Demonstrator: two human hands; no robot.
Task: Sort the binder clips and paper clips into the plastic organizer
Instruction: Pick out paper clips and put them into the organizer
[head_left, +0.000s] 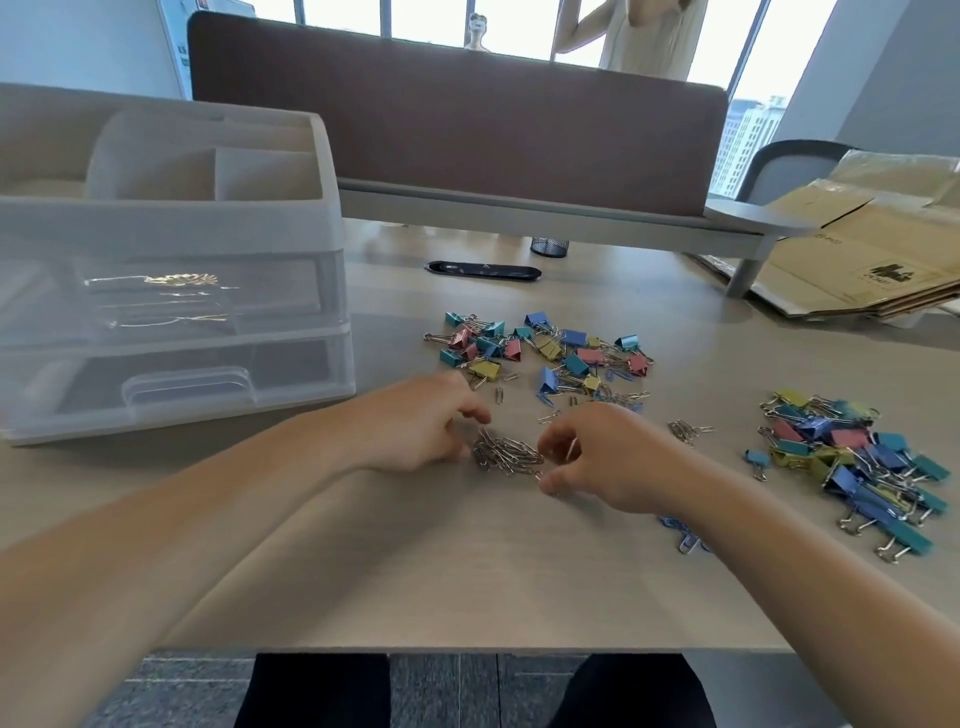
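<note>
A heap of silver paper clips (506, 453) lies on the desk between my hands. My left hand (423, 423) rests at the heap's left side, its curled fingers touching the clips. My right hand (597, 452) sits at the heap's right side and pinches a silver paper clip between thumb and fingers. A mixed pile of small coloured binder clips (545, 351) lies just beyond. A pile of larger binder clips (852, 457) lies at the right. The translucent plastic organizer (171, 270), with drawers and top compartments, stands at the left.
A few silver paper clips (685, 430) lie right of my hand, and blue paper clips (680, 530) show under my right forearm. Flattened cardboard (872, 249) lies at the back right. A brown desk divider (457, 130) closes the far side, with a person beyond it.
</note>
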